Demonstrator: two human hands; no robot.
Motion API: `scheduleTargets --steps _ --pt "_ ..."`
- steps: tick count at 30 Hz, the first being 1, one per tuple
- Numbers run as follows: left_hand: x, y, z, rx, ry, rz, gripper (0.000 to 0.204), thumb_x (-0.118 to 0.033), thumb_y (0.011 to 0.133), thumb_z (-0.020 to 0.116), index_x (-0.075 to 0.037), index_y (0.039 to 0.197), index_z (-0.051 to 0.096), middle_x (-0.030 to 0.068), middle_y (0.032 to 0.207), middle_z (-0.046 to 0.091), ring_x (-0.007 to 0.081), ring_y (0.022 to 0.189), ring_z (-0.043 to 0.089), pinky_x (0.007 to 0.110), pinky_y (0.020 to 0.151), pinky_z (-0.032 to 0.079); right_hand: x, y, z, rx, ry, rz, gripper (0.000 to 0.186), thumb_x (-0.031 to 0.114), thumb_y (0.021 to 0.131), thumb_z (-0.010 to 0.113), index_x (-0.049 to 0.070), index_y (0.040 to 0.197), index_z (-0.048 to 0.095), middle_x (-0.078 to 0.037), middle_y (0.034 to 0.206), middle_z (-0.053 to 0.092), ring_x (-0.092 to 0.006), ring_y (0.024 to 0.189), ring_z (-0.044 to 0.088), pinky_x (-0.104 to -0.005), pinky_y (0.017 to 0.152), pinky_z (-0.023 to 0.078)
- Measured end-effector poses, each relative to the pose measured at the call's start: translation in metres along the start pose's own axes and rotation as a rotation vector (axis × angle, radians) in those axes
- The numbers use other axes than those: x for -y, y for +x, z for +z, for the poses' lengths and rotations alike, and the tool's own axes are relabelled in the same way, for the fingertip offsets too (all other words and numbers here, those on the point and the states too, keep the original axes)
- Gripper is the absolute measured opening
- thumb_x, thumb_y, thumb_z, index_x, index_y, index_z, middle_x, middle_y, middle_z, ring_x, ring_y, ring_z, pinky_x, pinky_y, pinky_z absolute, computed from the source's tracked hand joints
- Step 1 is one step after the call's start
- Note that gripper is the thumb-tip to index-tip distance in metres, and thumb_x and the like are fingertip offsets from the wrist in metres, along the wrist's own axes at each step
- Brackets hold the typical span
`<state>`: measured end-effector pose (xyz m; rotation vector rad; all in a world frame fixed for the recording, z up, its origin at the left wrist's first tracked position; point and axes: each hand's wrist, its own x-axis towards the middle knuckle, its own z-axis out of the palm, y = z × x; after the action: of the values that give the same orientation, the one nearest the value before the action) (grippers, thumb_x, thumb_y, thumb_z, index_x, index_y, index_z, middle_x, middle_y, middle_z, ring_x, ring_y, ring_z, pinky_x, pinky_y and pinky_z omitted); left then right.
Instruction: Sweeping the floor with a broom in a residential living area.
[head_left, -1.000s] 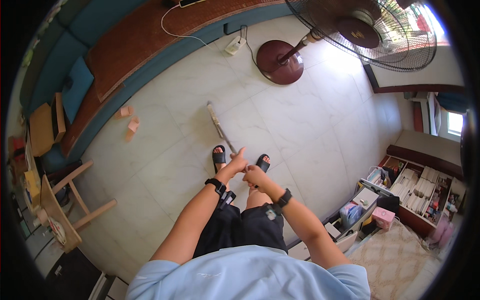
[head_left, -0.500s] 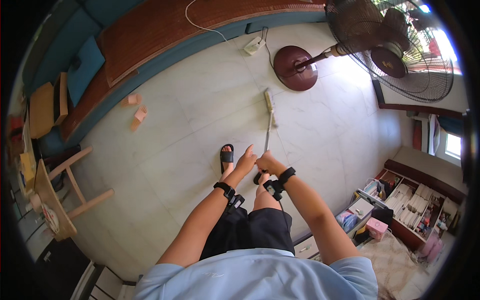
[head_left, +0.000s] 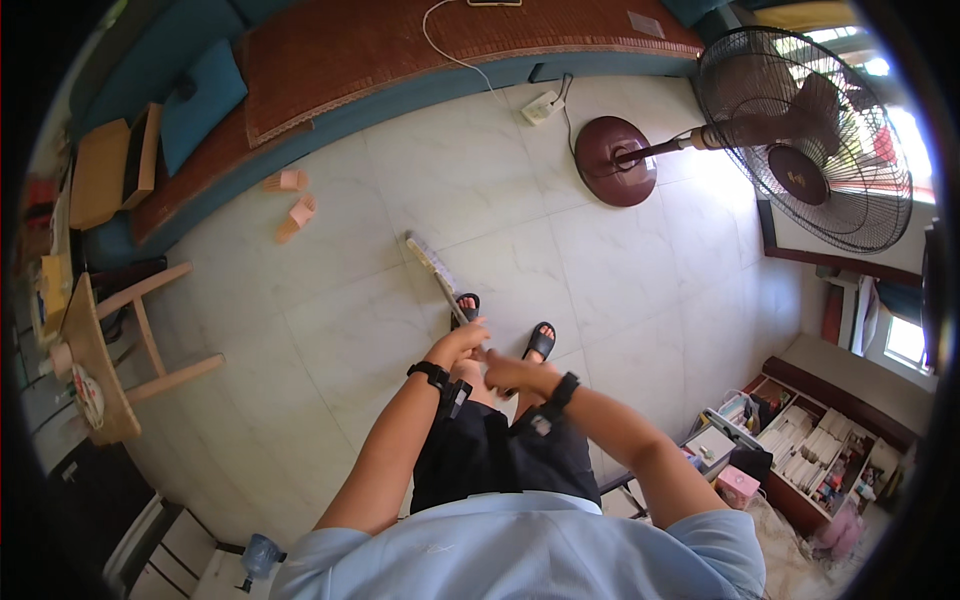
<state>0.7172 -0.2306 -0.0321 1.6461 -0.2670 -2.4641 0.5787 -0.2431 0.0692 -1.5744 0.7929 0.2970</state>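
Observation:
A long-handled broom (head_left: pixel 447 287) slants across the white floor, its narrow pale head lying ahead of my left foot and slightly to the left. My left hand (head_left: pixel 458 345) is closed around the grey handle, close to my left knee. A little nearer to me and to the right, my right hand (head_left: pixel 518 374) also grips the handle, with its fingers wrapped round it. The lower end of the handle is hidden behind my hands. Black slides are on both feet, and the right slide (head_left: pixel 541 340) stands apart from the broom.
Ahead on the right stands a fan with a round maroon base (head_left: pixel 616 160), beside a white power strip (head_left: pixel 543 107). Pink slippers (head_left: pixel 297 217) lie near the teal-edged bench (head_left: pixel 400 85). A wooden stool (head_left: pixel 150 335) lies tipped at left. At right is an open drawer (head_left: pixel 800 440).
The broom head has swept from the right of my feet across to the left. Both hands have come nearer my body, and the left foot shows farther right.

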Motion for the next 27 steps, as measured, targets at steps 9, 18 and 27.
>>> scheduleTargets --steps 9,18,27 --pt "-0.086 -0.001 0.052 -0.133 -0.006 0.300 0.054 -0.018 0.080 0.046 -0.014 0.132 0.029 0.0140 0.109 0.048 0.0171 0.077 0.053 0.029 0.068 0.047 0.001 -0.068 -0.128 -0.182 0.984 0.557 0.029 0.000 0.070 0.056 -0.001 0.099 0.051 -0.002 0.061 0.045 -0.0066 0.047 0.043 -0.0193 0.037 0.032" --pt "-0.140 0.013 0.118 -0.204 0.094 0.379 0.049 -0.022 0.083 0.043 -0.014 0.130 0.032 0.0112 0.109 0.051 0.0217 0.090 0.055 0.031 0.073 0.046 -0.084 -0.056 -0.219 -0.579 0.643 0.573 0.018 0.008 0.079 0.047 -0.006 0.087 0.040 -0.013 0.063 0.047 -0.0184 0.047 0.049 -0.0312 0.037 0.041" --pt "-0.146 0.045 0.145 -0.311 0.011 0.297 0.051 -0.023 0.083 0.044 -0.014 0.131 0.029 0.0103 0.104 0.052 0.0173 0.083 0.055 0.027 0.068 0.046 -0.142 -0.001 -0.185 -0.107 0.093 0.442 0.028 0.019 0.072 0.059 0.001 0.092 0.050 -0.019 0.080 0.054 -0.0287 0.069 0.051 -0.0455 0.060 0.038"
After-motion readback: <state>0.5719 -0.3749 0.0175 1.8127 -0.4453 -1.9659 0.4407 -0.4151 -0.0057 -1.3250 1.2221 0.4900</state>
